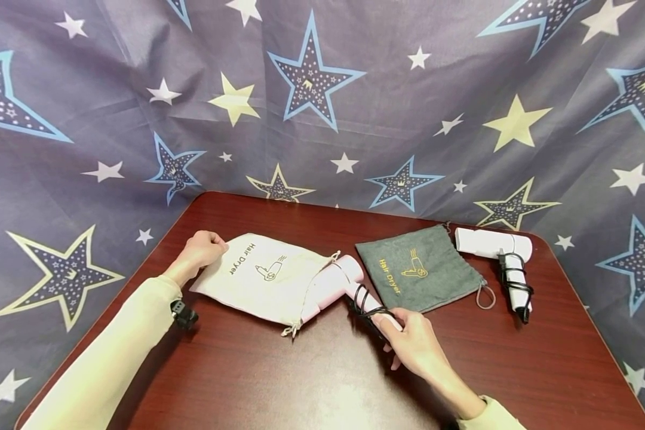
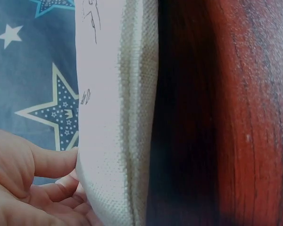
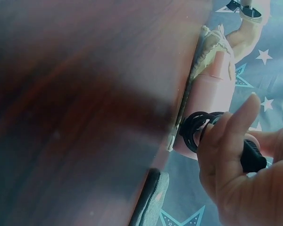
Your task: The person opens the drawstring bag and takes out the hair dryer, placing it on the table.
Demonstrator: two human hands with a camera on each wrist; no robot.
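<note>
A cream drawstring bag (image 1: 271, 273) printed "Hair Dryer" lies on the table, its mouth facing right. My left hand (image 1: 203, 249) pinches its closed end; in the left wrist view the thumb (image 2: 56, 161) meets the cloth edge. A pale pink hair dryer (image 1: 328, 286) lies across the bag's mouth beside the drawstring; how far it reaches inside, I cannot tell. Its handle, wound with black cord (image 1: 366, 306), is gripped near the end by my right hand (image 1: 415, 340). The right wrist view shows the cord plug (image 3: 252, 157) by the palm.
To the right, a grey drawstring bag (image 1: 421, 269) with the same print lies flat. Beyond it is a white hair dryer (image 1: 489, 243), black cord wound round its handle. The reddish-brown table (image 1: 236, 370) backs onto a star-patterned cloth (image 1: 344, 71).
</note>
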